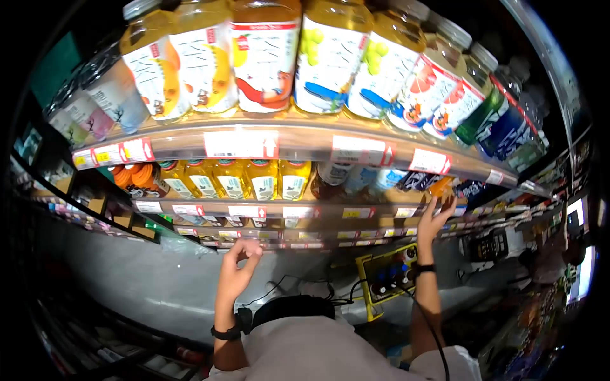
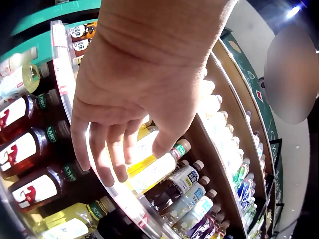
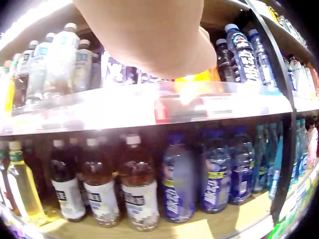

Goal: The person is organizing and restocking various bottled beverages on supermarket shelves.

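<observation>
From my station, I see the fingers of the right hand (image 1: 434, 222) reaching up at an orange item (image 1: 440, 187) at the front of a middle shelf, their tips meeting it in the head view; whether they curl around it or only touch it, I cannot tell. The visible patch of orange slants from lower left to upper right in the head view, while in the right wrist view it shows wider than tall, just above the shelf rail (image 3: 134, 107). The hand covers its upper part, so I cannot make out its true long axis or which end points where. The left hand (image 1: 240, 270) holds nothing; its fingers are loosely bent and apart, in front of the shelves near a row of 5 upright yellow bottles (image 1: 262, 181). Around the orange item, I have upright blue-labelled bottles (image 3: 242, 55) just to its right in the right wrist view and purple-labelled bottles (image 3: 118, 69) to its left. On the shelf below stand brown bottles (image 3: 141, 196) with white labels, caps up. Farther out, I see 7 large fruit-labelled bottles (image 1: 264, 63) on the upper shelf and a yellow crate (image 1: 367, 301) at floor level, holding bottles.
</observation>
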### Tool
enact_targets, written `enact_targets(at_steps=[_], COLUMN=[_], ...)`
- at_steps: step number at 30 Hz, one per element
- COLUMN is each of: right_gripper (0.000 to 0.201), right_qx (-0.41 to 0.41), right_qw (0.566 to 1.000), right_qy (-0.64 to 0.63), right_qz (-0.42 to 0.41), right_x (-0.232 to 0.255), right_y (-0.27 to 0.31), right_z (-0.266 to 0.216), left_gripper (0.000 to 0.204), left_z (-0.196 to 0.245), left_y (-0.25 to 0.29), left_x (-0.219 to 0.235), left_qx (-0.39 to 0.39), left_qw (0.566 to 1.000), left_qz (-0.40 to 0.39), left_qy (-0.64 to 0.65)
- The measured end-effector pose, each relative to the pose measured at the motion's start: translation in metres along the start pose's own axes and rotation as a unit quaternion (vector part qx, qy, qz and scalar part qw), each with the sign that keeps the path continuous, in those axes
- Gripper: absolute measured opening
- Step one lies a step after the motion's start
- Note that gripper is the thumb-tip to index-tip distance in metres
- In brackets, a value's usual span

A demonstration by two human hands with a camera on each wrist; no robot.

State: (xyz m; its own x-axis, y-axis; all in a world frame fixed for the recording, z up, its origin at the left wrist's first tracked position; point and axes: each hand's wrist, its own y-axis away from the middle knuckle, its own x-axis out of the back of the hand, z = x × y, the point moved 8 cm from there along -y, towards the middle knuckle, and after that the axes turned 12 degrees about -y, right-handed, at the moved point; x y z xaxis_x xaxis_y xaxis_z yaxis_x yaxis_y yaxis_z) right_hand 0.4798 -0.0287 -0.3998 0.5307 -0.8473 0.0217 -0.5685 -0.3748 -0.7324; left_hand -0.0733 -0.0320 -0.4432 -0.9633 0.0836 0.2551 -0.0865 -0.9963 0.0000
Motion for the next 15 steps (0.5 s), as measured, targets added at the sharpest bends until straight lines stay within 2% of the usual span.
enact_targets(at_steps=[2, 4, 6, 7, 8, 10, 11, 12, 14, 15], right_gripper=[0.059, 0.064, 0.073, 0.081, 0.085, 0.079, 0.069, 0.062, 0.059, 0.058], right_qx=[-0.012, 0.004, 0.103, 0.093, 0.064, 0.046, -0.017, -0.053, -0.100, -0.079], right_qw=[0.999, 0.989, 0.985, 0.989, 0.992, 0.991, 0.981, 0.976, 0.970, 0.973], right_qy=[-0.021, -0.057, -0.001, -0.030, -0.002, -0.087, -0.148, -0.162, -0.147, -0.150], right_qz=[-0.047, -0.133, -0.137, -0.114, -0.110, -0.094, -0.124, -0.136, -0.166, -0.157], right_x=[-0.024, -0.056, -0.085, -0.097, -0.105, -0.122, -0.130, -0.136, -0.141, -0.139], right_y=[0.020, 0.032, 0.033, 0.028, 0.024, 0.018, 0.016, 0.017, 0.021, 0.020], right_z=[-0.042, -0.071, -0.122, -0.135, -0.136, -0.129, -0.126, -0.123, -0.119, -0.122], left_gripper=[0.015, 0.020, 0.021, 0.022, 0.022, 0.024, 0.024, 0.025, 0.026, 0.026], left_z=[-0.006, -0.012, -0.015, -0.015, -0.013, -0.007, -0.005, -0.003, -0.005, -0.006], left_y=[0.004, 0.007, 0.009, 0.009, 0.010, 0.012, 0.015, 0.015, 0.021, 0.023], left_x=[0.010, 0.014, 0.016, 0.017, 0.019, 0.019, 0.019, 0.020, 0.024, 0.025], left_qx=[0.003, 0.018, 0.020, 0.018, 0.015, 0.008, 0.005, 0.000, -0.008, -0.001], left_qw=[1.000, 0.999, 0.999, 1.000, 1.000, 0.999, 0.999, 1.000, 1.000, 1.000], left_qz=[0.008, -0.024, -0.023, -0.020, -0.017, -0.020, -0.020, -0.018, -0.019, -0.018], left_qy=[0.001, -0.020, -0.011, -0.011, -0.011, -0.024, -0.025, -0.026, -0.023, -0.018])
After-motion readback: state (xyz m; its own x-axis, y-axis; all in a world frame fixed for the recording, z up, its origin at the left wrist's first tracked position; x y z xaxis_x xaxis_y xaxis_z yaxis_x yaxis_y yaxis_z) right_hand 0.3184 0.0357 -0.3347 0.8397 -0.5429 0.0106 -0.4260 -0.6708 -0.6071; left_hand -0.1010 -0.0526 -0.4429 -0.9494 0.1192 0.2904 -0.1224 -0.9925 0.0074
